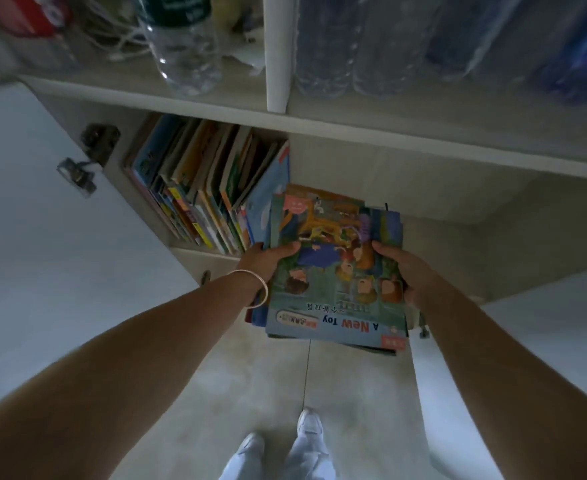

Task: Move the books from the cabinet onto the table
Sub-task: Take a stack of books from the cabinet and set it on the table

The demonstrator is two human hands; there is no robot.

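I hold a flat stack of thin picture books (pixel 337 271) in front of the lower cabinet compartment (pixel 389 174); the top cover reads "A New Toy". My left hand (pixel 264 261), with a bangle on the wrist, grips the stack's left edge, thumb on top. My right hand (pixel 399 268) grips its right edge the same way. Several more books (pixel 198 188) stand leaning in the left part of the same compartment. No table is in view.
The shelf above (pixel 216 95) carries clear plastic bottles (pixel 184 53), cords and a red box. A white divider (pixel 278 50) splits it. An open white cabinet door (pixel 25 202) with hinges stands at the left, another at the right (pixel 545 341). Below are tiled floor and my feet (pixel 285 441).
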